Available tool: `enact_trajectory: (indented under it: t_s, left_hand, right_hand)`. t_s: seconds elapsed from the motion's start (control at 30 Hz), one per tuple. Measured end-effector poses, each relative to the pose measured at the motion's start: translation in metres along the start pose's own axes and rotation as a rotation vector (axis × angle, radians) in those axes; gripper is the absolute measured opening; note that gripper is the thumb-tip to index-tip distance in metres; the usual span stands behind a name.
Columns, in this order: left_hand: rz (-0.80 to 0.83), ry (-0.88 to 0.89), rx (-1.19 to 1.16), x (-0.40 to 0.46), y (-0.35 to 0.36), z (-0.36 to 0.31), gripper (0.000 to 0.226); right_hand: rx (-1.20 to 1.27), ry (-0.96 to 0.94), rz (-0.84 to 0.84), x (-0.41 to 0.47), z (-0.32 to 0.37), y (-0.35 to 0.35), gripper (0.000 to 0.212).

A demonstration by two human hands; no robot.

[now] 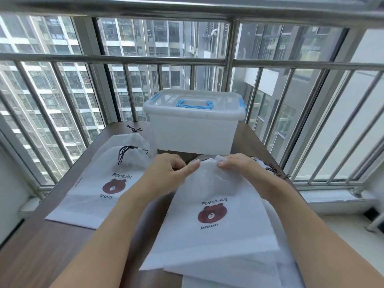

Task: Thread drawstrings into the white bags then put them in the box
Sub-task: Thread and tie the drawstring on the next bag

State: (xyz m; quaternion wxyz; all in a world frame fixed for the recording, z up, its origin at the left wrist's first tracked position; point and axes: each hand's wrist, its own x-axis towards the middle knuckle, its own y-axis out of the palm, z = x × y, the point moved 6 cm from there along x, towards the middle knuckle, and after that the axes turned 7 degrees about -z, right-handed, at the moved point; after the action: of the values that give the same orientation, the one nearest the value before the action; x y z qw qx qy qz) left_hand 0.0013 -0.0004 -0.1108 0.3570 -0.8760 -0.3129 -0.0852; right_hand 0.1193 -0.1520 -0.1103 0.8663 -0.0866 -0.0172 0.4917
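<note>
A white bag with a brown bear print (216, 223) lies in front of me on top of a stack of more white bags. My left hand (168, 173) pinches the bag's top hem at its left side. At the right end of that hem, my right hand (236, 165) pinches the gathered fabric. No string shows clearly between my fingers. To the left lie two white bags with dark drawstrings threaded in, the nearer one (104, 183) bear-printed. The white plastic box (193, 132) stands behind, its lid with the blue handle closed.
Everything rests on a brown table (41, 246). Loose dark drawstrings (272, 169) lie at the table's right edge beyond my right hand. A metal railing (124, 61) and windows stand right behind the table.
</note>
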Motion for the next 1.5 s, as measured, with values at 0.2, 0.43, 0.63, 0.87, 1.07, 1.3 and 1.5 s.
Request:
enact_trajectory:
  t_s: [0.2, 0.43, 0.63, 0.87, 1.07, 1.3, 1.5]
  left_hand:
    - [0.135, -0.161, -0.520, -0.001, 0.006, -0.011, 0.042]
    - [0.221, -0.049, -0.670, -0.005, 0.007, -0.024, 0.044]
    - [0.135, -0.113, -0.695, -0.005, 0.010, -0.018, 0.035]
    - [0.025, -0.100, -0.541, -0.001, 0.019, -0.019, 0.029]
    - [0.066, -0.156, -0.592, -0.005, 0.026, -0.024, 0.033]
    - [0.223, -0.094, -0.636, -0.011, 0.032, -0.033, 0.032]
    - [0.188, -0.113, -0.681, -0.010, 0.029, -0.035, 0.032]
  right_hand:
    - [-0.112, -0.035, -0.040, 0.008, -0.007, -0.003, 0.065]
    - [-0.435, -0.384, -0.300, 0.008, 0.007, -0.006, 0.039]
    - [-0.410, -0.459, -0.358, 0.003, 0.016, -0.001, 0.043]
    - [-0.312, -0.370, -0.366, 0.004, 0.014, -0.002, 0.018]
    - [-0.216, -0.459, -0.275, -0.008, 0.027, 0.010, 0.018]
    - [-0.251, -0.503, -0.382, -0.004, 0.024, 0.004, 0.008]
    - [0.215, -0.206, -0.347, 0.001, 0.014, 0.007, 0.011]
